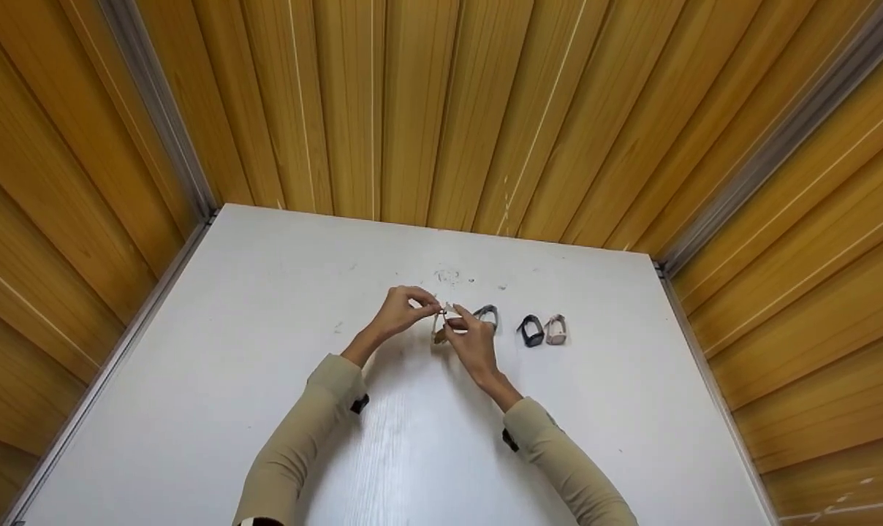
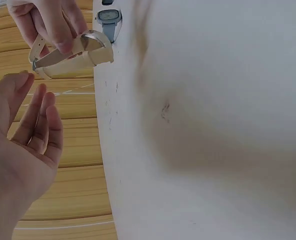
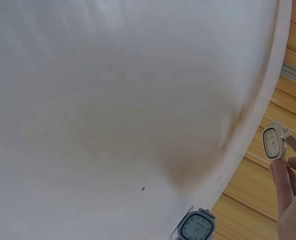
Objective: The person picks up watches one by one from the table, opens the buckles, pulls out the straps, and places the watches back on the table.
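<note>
A cream wristwatch (image 2: 78, 62) with a squarish face is held up above the table between both hands, its strap bent into a loop. My right hand (image 1: 476, 347) grips it by the case and strap. The watch face (image 3: 272, 143) shows beside the right fingers in the right wrist view. At the strap's buckle end (image 2: 34, 65), the thumb and index finger of my left hand (image 1: 401, 312) pinch together, while its other fingers are loosely extended. Just beyond the right hand stands a grey-blue wristwatch (image 3: 197, 227), partly hidden by that hand in the head view.
A black wristwatch (image 1: 532, 332) and a pale pink wristwatch (image 1: 556, 330) stand side by side to the right on the white table (image 1: 266, 409). Small dark marks spot the tabletop behind the hands. Wood-patterned walls (image 1: 412, 109) enclose the back and sides.
</note>
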The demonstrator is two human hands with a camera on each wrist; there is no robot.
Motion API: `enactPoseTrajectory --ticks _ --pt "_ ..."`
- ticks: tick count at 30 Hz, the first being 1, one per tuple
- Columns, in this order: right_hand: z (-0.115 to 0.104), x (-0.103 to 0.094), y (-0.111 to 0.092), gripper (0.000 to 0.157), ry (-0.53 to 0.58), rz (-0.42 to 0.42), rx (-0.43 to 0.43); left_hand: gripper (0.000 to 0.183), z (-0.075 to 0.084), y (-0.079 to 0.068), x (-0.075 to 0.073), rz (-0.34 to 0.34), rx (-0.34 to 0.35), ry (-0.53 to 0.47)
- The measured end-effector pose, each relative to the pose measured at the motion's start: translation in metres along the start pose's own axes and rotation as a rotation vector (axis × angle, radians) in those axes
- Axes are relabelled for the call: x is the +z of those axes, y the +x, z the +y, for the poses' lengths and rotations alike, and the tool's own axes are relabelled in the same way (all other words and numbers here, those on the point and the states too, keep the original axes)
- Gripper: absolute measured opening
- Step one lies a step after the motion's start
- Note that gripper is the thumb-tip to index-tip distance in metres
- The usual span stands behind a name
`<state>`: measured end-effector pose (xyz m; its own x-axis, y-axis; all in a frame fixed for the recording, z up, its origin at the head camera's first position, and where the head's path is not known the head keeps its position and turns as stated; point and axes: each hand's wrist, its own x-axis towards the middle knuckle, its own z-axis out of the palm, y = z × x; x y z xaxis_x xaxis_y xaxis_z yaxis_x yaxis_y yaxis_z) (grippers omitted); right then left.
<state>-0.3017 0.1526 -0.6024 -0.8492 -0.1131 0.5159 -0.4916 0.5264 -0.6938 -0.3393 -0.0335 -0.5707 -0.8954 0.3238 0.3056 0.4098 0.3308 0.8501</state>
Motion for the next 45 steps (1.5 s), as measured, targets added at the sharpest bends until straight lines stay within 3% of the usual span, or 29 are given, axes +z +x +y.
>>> enactPoseTrajectory --ticks 11,19,23,26,34,45 --pt "0.002 -0.001 -0.003 0.036 0.007 -0.032 0.006 0.008 0.007 0.009 0.003 -0.083 0.009 0.061" --pt "0.001 -0.002 -0.002 0.036 0.007 -0.016 -0.023 0.010 0.014 0.007 0.005 -0.082 0.026 0.284" --pt "0.001 0.000 -0.003 0.036 0.009 -0.012 -0.027 0.009 0.013 0.005 0.008 -0.070 0.030 0.318" --pt "0.001 0.001 -0.003 0.037 0.020 -0.011 -0.010 0.008 0.008 0.002 0.010 -0.040 0.014 0.285" --pt "0.001 -0.001 0.000 0.037 0.033 0.010 0.010 0.008 -0.001 -0.004 0.012 0.033 -0.021 0.084" --pt "0.003 -0.003 0.003 0.040 0.046 0.017 0.063 0.008 -0.010 -0.009 0.016 0.056 0.025 0.066"
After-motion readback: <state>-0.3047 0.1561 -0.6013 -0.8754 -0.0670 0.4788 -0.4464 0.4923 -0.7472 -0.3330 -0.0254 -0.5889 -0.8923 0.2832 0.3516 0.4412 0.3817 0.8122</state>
